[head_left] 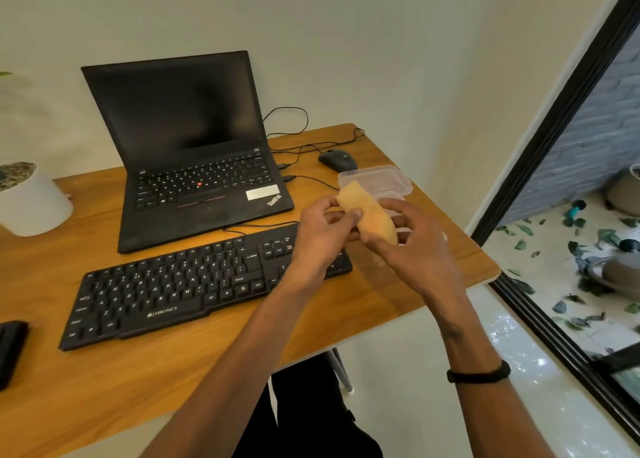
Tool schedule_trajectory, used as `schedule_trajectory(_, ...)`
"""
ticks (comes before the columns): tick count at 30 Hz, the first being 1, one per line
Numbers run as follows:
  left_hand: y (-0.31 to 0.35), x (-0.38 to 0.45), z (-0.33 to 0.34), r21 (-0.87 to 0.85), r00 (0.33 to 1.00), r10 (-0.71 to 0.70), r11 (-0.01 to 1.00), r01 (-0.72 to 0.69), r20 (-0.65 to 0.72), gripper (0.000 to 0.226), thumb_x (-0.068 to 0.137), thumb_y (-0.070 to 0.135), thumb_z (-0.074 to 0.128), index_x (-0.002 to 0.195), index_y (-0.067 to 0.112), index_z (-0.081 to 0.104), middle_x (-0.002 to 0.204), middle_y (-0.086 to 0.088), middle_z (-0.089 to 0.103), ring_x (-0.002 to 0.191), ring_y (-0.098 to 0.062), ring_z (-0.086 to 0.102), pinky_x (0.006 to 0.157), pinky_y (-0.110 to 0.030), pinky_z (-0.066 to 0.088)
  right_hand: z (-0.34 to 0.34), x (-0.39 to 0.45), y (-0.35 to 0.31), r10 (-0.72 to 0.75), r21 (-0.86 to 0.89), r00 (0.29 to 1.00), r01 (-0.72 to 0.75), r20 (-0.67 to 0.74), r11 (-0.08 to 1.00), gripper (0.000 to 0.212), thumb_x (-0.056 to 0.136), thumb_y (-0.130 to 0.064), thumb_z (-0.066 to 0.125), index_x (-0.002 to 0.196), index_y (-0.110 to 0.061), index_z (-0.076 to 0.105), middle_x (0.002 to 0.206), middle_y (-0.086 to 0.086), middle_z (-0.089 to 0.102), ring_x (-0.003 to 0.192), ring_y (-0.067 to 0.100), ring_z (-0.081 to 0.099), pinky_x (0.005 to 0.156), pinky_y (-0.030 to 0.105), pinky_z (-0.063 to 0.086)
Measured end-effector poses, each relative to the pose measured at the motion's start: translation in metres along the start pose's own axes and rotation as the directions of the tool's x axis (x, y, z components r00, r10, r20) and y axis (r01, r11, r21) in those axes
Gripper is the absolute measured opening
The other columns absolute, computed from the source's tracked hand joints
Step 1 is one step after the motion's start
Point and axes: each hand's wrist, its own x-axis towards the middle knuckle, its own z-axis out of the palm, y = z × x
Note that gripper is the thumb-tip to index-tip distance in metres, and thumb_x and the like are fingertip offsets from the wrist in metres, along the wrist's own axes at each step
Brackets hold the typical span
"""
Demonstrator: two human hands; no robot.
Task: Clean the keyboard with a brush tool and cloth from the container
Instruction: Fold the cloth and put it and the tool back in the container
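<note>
A black keyboard (180,291) lies on the wooden table in front of an open black laptop. Above its right end both hands hold a folded yellow cloth (367,211). My left hand (322,235) pinches the cloth's left edge between thumb and fingers. My right hand (412,246) grips it from the right and below. Just behind the hands stands a clear plastic container (375,180), partly hidden by the cloth. No brush shows in the frame.
The laptop (194,159) stands open at the back, with a black mouse (337,160) and cables to its right. A white plant pot (31,201) sits at the left, a dark object (10,350) at the left edge. The table's right edge (485,267) borders a window.
</note>
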Motion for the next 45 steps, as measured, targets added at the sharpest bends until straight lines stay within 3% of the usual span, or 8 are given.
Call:
schedule_trajectory(4, -0.002, -0.049, -0.046, 0.063, 1.000, -0.008, 0.998, 0.009, -0.019, 0.027, 0.094, 0.015, 0.073, 0.120, 0.013, 0.065, 0.107, -0.006, 0.077, 0.092, -0.015, 0.076, 0.076, -0.027, 0.062, 0.028, -0.016, -0.004, -0.121, -0.072, 0.971, 0.138, 0.205, 0.988, 0.049, 0.090, -0.028, 0.077, 0.134, -0.036, 0.057, 0.119, -0.021, 0.059, 0.105, -0.001, 0.055, 0.091, 0.025, 0.052)
schedule_trajectory(7, -0.018, -0.081, -0.079, 0.340, 0.999, -0.021, 0.940, 0.029, -0.028, 0.019, 0.089, 0.030, 0.079, 0.104, 0.022, 0.071, 0.099, 0.005, 0.078, 0.090, -0.009, 0.075, 0.084, -0.032, 0.062, 0.028, -0.026, 0.012, -0.173, -0.135, 0.908, 0.240, 0.382, 0.961, 0.038, 0.092, -0.015, 0.071, 0.121, -0.038, 0.063, 0.113, -0.022, 0.064, 0.102, -0.003, 0.058, 0.083, 0.022, 0.050)
schedule_trajectory(10, -0.031, -0.105, -0.094, 0.518, 0.999, 0.033, 0.856, -0.011, -0.034, 0.014, 0.086, 0.037, 0.081, 0.095, 0.031, 0.072, 0.089, 0.016, 0.074, 0.084, 0.003, 0.068, 0.076, -0.014, 0.055, 0.025, -0.031, 0.024, -0.191, -0.263, 0.899, 0.309, 0.394, 0.914, 0.045, 0.089, -0.002, 0.065, 0.117, -0.037, 0.061, 0.120, -0.013, 0.062, 0.107, 0.005, 0.057, 0.088, 0.021, 0.048)
schedule_trajectory(14, -0.052, -0.122, -0.116, 0.799, 0.955, 0.283, 0.594, -0.100, -0.091, 0.019, 0.086, 0.044, 0.073, 0.101, 0.033, 0.070, 0.092, 0.022, 0.062, 0.089, 0.001, 0.052, 0.083, -0.023, 0.048, 0.030, -0.040, 0.032, -0.244, -0.360, 0.848, 0.437, 0.471, 0.824, 0.057, 0.079, 0.003, 0.061, 0.123, -0.033, 0.061, 0.134, -0.011, 0.054, 0.122, 0.012, 0.045, 0.106, 0.033, 0.043)
schedule_trajectory(21, -0.065, -0.130, -0.189, 0.914, 0.873, 0.429, 0.402, 0.043, -0.230, 0.044, 0.081, 0.041, 0.083, 0.122, 0.029, 0.071, 0.130, 0.008, 0.060, 0.125, -0.013, 0.048, 0.114, -0.046, 0.036, 0.041, -0.034, 0.019, -0.367, -0.309, 0.907, 0.416, 0.206, 0.855, 0.022, 0.087, -0.039, 0.078, 0.102, -0.024, 0.078, 0.119, -0.012, 0.069, 0.114, 0.008, 0.059, 0.097, 0.025, 0.043)
schedule_trajectory(26, -0.065, -0.131, -0.222, 0.905, 0.888, 0.397, 0.422, 0.050, -0.234, 0.046, 0.085, 0.043, 0.079, 0.128, 0.028, 0.071, 0.143, 0.007, 0.059, 0.138, -0.015, 0.047, 0.121, -0.054, 0.032, 0.074, -0.018, 0.011, -0.257, -0.503, 0.904, 0.408, 0.343, 0.762, 0.038, 0.093, -0.030, 0.073, 0.130, -0.026, 0.068, 0.135, -0.003, 0.063, 0.126, 0.017, 0.054, 0.105, 0.031, 0.042)
schedule_trajectory(38, -0.081, -0.124, -0.238, 0.865, 0.871, 0.426, 0.502, -0.002, -0.245, 0.043, 0.089, 0.039, 0.076, 0.129, 0.024, 0.071, 0.141, 0.004, 0.060, 0.137, -0.014, 0.047, 0.117, -0.041, 0.040, 0.102, -0.002, -0.009, -0.157, -0.595, 0.939, 0.318, 0.307, 0.738, 0.038, 0.086, -0.022, 0.081, 0.124, -0.022, 0.072, 0.135, -0.001, 0.065, 0.129, 0.021, 0.053, 0.109, 0.037, 0.044)
schedule_trajectory(45, -0.081, -0.103, -0.247, 0.868, 0.866, 0.436, 0.496, -0.003, -0.246, 0.042, 0.090, 0.037, 0.075, 0.129, 0.022, 0.071, 0.140, 0.001, 0.062, 0.136, -0.017, 0.049, 0.115, -0.046, 0.043, 0.115, 0.010, -0.025, -0.119, -0.608, 0.958, 0.259, 0.262, 0.751, 0.037, 0.084, -0.021, 0.082, 0.120, -0.022, 0.072, 0.124, 0.005, 0.070, 0.111, 0.020, 0.066, 0.093, 0.033, 0.055)
